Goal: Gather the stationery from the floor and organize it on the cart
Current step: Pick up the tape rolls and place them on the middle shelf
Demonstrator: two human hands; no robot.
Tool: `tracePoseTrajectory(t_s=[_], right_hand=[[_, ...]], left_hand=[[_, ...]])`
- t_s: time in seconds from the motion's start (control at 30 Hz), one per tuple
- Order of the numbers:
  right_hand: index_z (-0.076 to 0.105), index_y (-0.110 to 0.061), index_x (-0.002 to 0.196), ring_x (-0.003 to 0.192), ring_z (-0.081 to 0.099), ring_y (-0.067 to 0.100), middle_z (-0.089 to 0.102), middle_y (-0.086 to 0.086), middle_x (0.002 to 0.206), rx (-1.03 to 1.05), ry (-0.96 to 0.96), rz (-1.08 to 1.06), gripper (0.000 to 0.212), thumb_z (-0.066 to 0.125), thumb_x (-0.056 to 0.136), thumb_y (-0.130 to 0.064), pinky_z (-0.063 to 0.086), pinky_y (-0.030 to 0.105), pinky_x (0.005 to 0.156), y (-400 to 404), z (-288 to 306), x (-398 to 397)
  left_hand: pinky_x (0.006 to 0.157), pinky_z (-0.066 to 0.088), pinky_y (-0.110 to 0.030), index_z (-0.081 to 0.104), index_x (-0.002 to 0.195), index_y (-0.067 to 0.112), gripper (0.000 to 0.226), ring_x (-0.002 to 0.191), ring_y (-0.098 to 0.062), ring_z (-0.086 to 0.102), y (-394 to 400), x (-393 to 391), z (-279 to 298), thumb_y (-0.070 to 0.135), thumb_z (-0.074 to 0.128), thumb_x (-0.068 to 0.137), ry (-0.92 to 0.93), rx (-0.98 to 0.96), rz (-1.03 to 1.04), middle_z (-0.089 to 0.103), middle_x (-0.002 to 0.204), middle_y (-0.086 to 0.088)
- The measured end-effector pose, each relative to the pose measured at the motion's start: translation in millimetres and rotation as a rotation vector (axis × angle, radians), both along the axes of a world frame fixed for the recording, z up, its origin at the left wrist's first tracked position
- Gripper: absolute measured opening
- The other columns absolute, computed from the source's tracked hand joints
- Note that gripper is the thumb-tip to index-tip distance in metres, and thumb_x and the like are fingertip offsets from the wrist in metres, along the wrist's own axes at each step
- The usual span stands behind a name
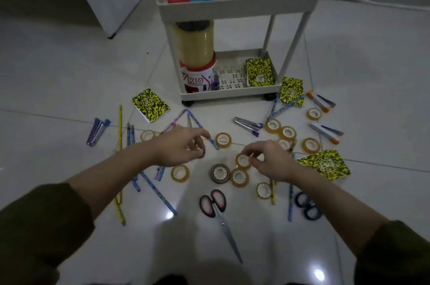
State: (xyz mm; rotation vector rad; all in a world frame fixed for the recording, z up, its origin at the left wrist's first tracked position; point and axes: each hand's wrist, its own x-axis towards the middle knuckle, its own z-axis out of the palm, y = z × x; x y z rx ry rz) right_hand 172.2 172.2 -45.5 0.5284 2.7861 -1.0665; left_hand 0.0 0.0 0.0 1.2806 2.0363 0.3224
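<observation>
Pinching a tape roll (243,161), the right hand (271,162); left hand (180,147) curled round a dark roll (202,154) on the floor (69,75).

Glossy tile floor (69,79); matt plastic cart (232,6); shiny translucent tape rolls (223,140).

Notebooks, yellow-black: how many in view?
4. One notebook on the cart's bottom shelf; one on the floor left of the cart; one by its right leg; one beside the right hand. More may be hidden.
</observation>
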Motion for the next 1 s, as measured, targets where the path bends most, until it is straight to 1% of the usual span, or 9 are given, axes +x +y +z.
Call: tracePoseTrajectory(t_s=[0.17, 0.33, 0.43, 0.57, 0.63, 0.73, 0.87, 0.93, 1.0], right_hand=[[0.060, -0.016, 0.120, 0.115, 0.049, 0.026, 0.057, 0.004, 0.124, 0.178, -0.120, 0.218, 0.036, 0.056, 0.084, -0.014, 0.040, 0.031, 0.095, -19, -48, -5], [0.035, -0.025, 0.138, 0.128, 0.034, 0.023, 0.044, 0.001, 0.137, 0.271, -0.245, 0.148, 0.069, 0.067, 0.078, -0.022, 0.043, 0.036, 0.092, -40, -80, -9], [0.039, -0.020, 0.134, 0.124, 0.037, 0.024, 0.051, 0.006, 0.129, 0.261, -0.132, 0.007, 0.065, 0.070, 0.076, -0.021, 0.042, 0.036, 0.088, -45, -87, 0], [0.057, -0.013, 0.117, 0.101, 0.045, 0.021, 0.068, 0.008, 0.099, 0.332, 0.147, -0.085, 0.067, 0.082, 0.057, -0.027, 0.050, 0.039, 0.079, -39, -98, 15], [0.061, -0.009, 0.111, 0.102, 0.047, 0.021, 0.068, 0.010, 0.097, 0.305, 0.220, -0.221, 0.062, 0.084, 0.055, -0.023, 0.050, 0.038, 0.082, -32, -101, 14], [0.058, -0.008, 0.118, 0.112, 0.053, 0.030, 0.064, 0.013, 0.111, 0.259, 0.220, -0.298, 0.058, 0.080, 0.066, -0.021, 0.045, 0.035, 0.093, -25, -99, 5], [0.049, -0.009, 0.129, 0.115, 0.050, 0.028, 0.051, 0.012, 0.126, 0.215, 0.140, -0.220, 0.053, 0.067, 0.081, -0.022, 0.042, 0.033, 0.095, -22, -104, -8], [0.053, -0.007, 0.124, 0.109, 0.052, 0.035, 0.049, 0.017, 0.123, 0.278, 0.119, -0.180, 0.050, 0.068, 0.078, -0.018, 0.046, 0.039, 0.091, -25, -109, -10], [0.059, -0.004, 0.116, 0.102, 0.053, 0.042, 0.053, 0.023, 0.117, 0.326, 0.114, -0.156, 0.046, 0.070, 0.072, -0.011, 0.049, 0.046, 0.088, -29, -115, -12]], left_hand=[[0.090, 0.043, -0.025, 0.047, 0.130, 0.017, 0.044, 0.110, -0.015, 0.055, 3, 12, -53, 0.020, 0.059, 0.088, 0.055, -0.001, -0.054, 0.057, 0.121, -0.002], [0.103, 0.038, -0.036, 0.039, 0.135, 0.020, 0.060, 0.126, -0.019, 0.040, 1, 24, -107, 0.032, 0.064, 0.082, 0.169, -0.016, -0.076, 0.041, 0.135, -0.002], [0.101, 0.038, -0.035, 0.035, 0.137, 0.020, 0.069, 0.126, -0.019, 0.039, 6, 36, -125, 0.041, 0.066, 0.079, 0.184, 0.053, -0.080, 0.039, 0.137, 0.000], [0.101, 0.039, -0.038, 0.026, 0.143, 0.021, 0.073, 0.127, -0.021, 0.031, 18, 48, -144, 0.044, 0.061, 0.083, 0.288, 0.061, -0.136, 0.033, 0.142, 0.000], [0.103, 0.034, -0.034, 0.031, 0.141, 0.018, 0.067, 0.124, -0.022, 0.031, 21, 49, -148, 0.039, 0.060, 0.084, 0.306, 0.077, -0.118, 0.036, 0.137, -0.003], [0.098, 0.034, -0.025, 0.045, 0.131, 0.016, 0.064, 0.116, -0.021, 0.039, 18, 46, -151, 0.037, 0.069, 0.076, 0.217, 0.146, 0.006, 0.041, 0.125, -0.004], [0.073, 0.036, -0.013, 0.055, 0.099, 0.023, 0.051, 0.092, -0.010, 0.048, 2, 38, -142, 0.038, 0.074, 0.054, -0.002, 0.248, 0.261, 0.043, 0.100, 0.007], [0.067, 0.036, -0.008, 0.048, 0.086, 0.031, 0.043, 0.083, -0.008, 0.048, -7, 34, -136, 0.043, 0.066, 0.048, -0.067, 0.270, 0.328, 0.044, 0.091, 0.012], [0.066, 0.041, -0.014, 0.049, 0.081, 0.030, 0.034, 0.077, -0.009, 0.052, -17, 31, -134, 0.040, 0.062, 0.051, -0.141, 0.296, 0.422, 0.054, 0.087, 0.005]])
